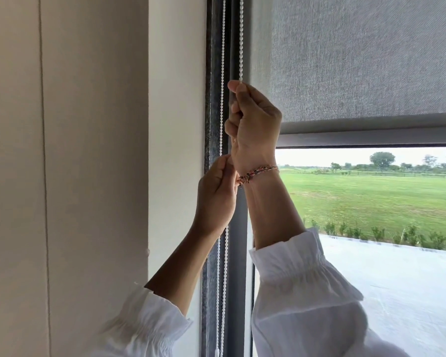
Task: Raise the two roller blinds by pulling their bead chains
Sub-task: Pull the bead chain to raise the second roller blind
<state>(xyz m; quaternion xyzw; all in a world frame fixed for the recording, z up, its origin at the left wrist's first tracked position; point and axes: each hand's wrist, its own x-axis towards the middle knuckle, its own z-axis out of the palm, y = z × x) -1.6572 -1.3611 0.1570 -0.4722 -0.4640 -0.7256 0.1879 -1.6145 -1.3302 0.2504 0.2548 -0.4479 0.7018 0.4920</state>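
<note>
A grey roller blind (358, 60) hangs over the upper part of the window, its bottom bar (371, 131) a little under halfway down the view. A white bead chain (241, 37) runs down the blind's left edge. My right hand (254, 124) is raised and shut on this strand, a braided band around its wrist. A second white strand (222, 73) hangs just to the left along the dark frame. My left hand (216, 194) sits lower and pinches that strand. Both strands continue down below my hands (223, 279).
A beige wall (88, 150) fills the left half, with a white reveal (177, 124) beside the dark window frame (213, 99). Through the glass lie a pale terrace (397, 292) and a green field (371, 197).
</note>
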